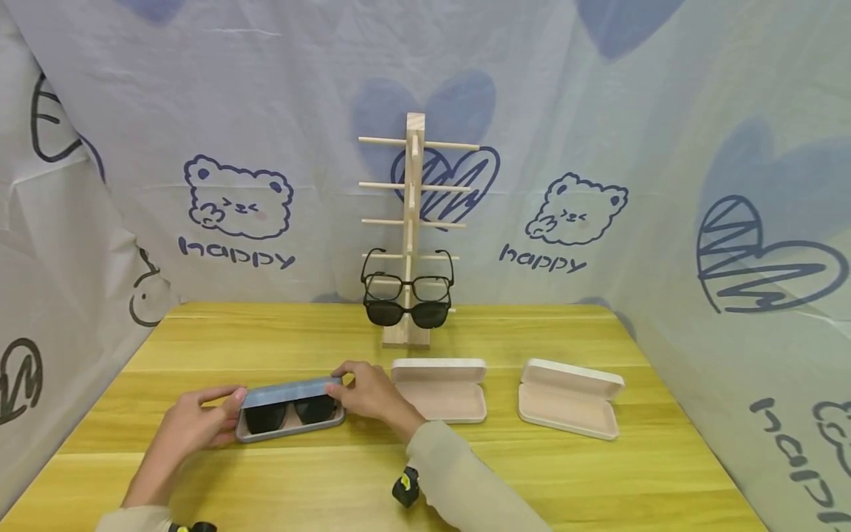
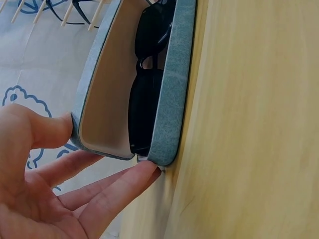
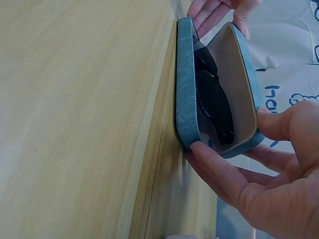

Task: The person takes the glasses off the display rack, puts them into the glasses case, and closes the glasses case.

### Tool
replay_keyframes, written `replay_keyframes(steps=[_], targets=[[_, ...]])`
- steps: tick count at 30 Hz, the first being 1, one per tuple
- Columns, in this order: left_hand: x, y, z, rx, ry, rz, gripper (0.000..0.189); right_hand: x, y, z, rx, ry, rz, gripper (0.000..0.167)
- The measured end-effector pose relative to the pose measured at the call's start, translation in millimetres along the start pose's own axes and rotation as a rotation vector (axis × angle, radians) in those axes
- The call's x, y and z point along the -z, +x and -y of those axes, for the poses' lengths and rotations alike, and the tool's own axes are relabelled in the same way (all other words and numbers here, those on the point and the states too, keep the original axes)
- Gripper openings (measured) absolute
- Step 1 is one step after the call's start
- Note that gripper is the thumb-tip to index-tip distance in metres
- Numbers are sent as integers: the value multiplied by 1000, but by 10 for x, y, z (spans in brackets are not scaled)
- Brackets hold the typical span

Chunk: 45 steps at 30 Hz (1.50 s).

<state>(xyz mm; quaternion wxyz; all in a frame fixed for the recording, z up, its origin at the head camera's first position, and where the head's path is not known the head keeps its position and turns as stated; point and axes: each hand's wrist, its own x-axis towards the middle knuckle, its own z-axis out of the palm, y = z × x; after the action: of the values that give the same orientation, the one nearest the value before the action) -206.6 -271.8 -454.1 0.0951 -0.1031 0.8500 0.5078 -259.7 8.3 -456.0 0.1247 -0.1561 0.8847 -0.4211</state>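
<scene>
A blue-grey glasses case (image 1: pixel 290 427) lies on the table at the left, its lid partly raised. Inside it rest dark sunglasses (image 1: pixel 266 418), lenses facing the front. My left hand (image 1: pixel 202 419) grips the left end of the case; in the left wrist view its thumb (image 2: pixel 52 130) presses the lid edge while fingers lie along the end of the base. At the other end, my right hand (image 1: pixel 368 391) holds the case the same way, thumb (image 3: pixel 279 123) on the lid and fingers (image 3: pixel 219 169) at the base corner.
Two white glasses cases stand open: one (image 1: pixel 442 403) right of my right hand, another (image 1: pixel 568 410) farther right. Behind them a wooden display stand (image 1: pixel 415 125) carries clear glasses (image 1: pixel 432 288) above sunglasses (image 1: pixel 430 315) on its lower pegs. Printed cloth (image 1: pixel 319 111) hangs around the table.
</scene>
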Motion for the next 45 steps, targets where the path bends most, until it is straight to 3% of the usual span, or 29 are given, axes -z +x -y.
replay_keyframes(steps=[14,21,24,30,36,45], targets=[[36,-21,51,6,43,20,67,18,-43,-29,48,-5,3,30],[16,-58,84,-87,197,-30,58,-26,-30,-129,108,36,-31,19],[14,-57,81,-112,216,-47,55,-26,-14,-150,130,27,-48,19],[17,-54,64,-106,228,-51,53,-33,-19,-158,121,61,-44,20],[-3,-47,3,-88,228,-10,53,-45,-38,-173,80,102,-27,20],[-57,-29,-174,-226,482,-47,37,-25,-49,-186,86,102,-12,21]])
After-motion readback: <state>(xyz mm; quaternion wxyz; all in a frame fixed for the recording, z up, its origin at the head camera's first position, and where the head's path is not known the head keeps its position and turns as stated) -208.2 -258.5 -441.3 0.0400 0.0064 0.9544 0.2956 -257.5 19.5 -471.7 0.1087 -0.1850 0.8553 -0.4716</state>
